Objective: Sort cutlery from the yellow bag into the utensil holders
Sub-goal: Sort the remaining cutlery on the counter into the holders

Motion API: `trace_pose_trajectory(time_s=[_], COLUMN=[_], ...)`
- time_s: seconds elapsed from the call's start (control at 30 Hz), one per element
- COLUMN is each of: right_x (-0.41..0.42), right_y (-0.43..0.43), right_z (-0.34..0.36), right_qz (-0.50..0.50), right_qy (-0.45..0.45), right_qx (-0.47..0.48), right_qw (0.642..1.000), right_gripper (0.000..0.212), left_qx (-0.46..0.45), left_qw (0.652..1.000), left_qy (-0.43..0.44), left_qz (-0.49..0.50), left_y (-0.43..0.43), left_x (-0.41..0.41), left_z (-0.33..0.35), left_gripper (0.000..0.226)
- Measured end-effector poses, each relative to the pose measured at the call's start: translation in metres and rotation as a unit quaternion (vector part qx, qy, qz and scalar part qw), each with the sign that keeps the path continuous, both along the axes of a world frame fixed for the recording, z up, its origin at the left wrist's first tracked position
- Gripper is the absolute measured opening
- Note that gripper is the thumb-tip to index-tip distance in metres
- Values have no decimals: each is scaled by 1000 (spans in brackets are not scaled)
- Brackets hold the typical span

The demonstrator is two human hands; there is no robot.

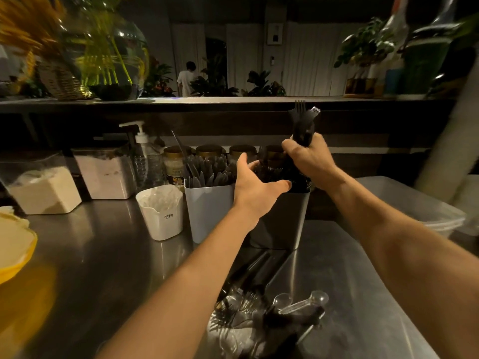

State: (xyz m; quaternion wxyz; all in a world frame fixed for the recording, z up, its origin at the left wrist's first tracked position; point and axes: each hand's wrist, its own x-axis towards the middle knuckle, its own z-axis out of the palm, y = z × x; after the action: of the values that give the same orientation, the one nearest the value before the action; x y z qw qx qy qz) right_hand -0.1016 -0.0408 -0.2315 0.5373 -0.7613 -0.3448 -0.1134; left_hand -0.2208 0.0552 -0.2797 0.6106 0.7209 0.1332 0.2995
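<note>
Fingers point(290, 149) of the right hand point(309, 163) are curled tight round a bundle of black forks point(303, 125). The grip is at the handles and the tines point up, above the dark holder point(282, 218) near the far edge of the surface point(103, 255). The left hand point(255, 185) lies flat-fingered at that holder's rim. Its fingers are straight and spread and grip nothing; they seem to steady the holder or part what already stands in it.

Just left of the dark holder and touching it is a grey holder point(210, 211) full of grey knives point(210, 169), and beside that a white holder point(163, 216) with clear pieces. More cutlery waits in a pile point(261, 314) at the near edge, black handles mixed with clear spoons point(303, 301). The yellow bag point(13, 244) sits at the left edge.

The forks look like plastic: light, stiff and smooth, so a bunch can fan out or slip through a loose grip. Holding them low on the handles, as here, keeps the tines clear and lets the bundle drop in handle first. The tines are thin and could snag on those already in the holder, so the bundle wants lowering straight. The holder itself is likely light enough to tip, hence the use of the steadying hand.
</note>
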Motion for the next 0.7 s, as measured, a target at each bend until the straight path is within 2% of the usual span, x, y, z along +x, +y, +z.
trace_pose_trajectory(time_s=[0.07,0.17,0.23,0.3,0.4,0.53,0.6,0.7], right_x=[0,-1,3,5,8,5,1,-4], right_y=[5,5,0,-6,-5,-4,-9,-16], right_z=[-10,-14,-10,-4,-8,-19,-14,-9], right_qz=[-23,-8,71,114,57,40,83,147], right_qy=[50,43,50,60,50,118,163,157], right_qx=[-41,-94,-89,-73,-13,-63,-70,-69], right_qw=[998,995,992,989,997,990,981,974], right_gripper=[39,34,34,25,5,15,18,22], left_qx=[46,111,147,164,162,173,180,171], left_qw=[999,993,988,984,985,982,980,982], left_qy=[27,46,48,47,54,80,85,87], left_qz=[0,13,32,47,33,2,1,0], left_y=[-1,-2,-1,3,6,3,5,5], left_x=[-1,-1,-2,-2,-1,-3,-2,1], left_z=[-1,-4,-5,-4,-2,-1,-1,3], left_gripper=[111,104,101,101,104,110,112,117])
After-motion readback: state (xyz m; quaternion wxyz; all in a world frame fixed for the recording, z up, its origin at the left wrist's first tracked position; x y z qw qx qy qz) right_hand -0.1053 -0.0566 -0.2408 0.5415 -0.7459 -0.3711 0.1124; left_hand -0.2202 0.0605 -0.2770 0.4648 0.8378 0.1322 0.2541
